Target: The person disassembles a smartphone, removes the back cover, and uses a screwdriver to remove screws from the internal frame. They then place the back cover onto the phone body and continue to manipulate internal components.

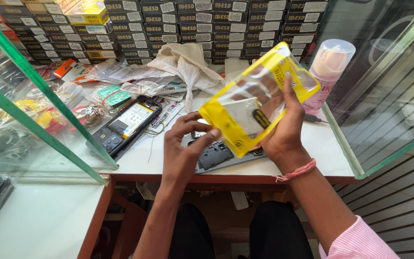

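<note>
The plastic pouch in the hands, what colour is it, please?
Yellow pouch with a clear window; head view.

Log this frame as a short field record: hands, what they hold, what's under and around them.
right hand: holds yellow-edged clear pouch from behind, tilted
left hand: fingertips pinch the pouch's lower corner
under hands: opened phone, back cover off, on white counter
left of hands: second opened phone, small parts bags
behind: stacked dark boxes, white cloth
right: pink spray can

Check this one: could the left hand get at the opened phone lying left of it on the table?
Probably yes. The left hand only pinches the corner of the yellow pouch, and the opened phone lies close by with bare table between them.
</note>
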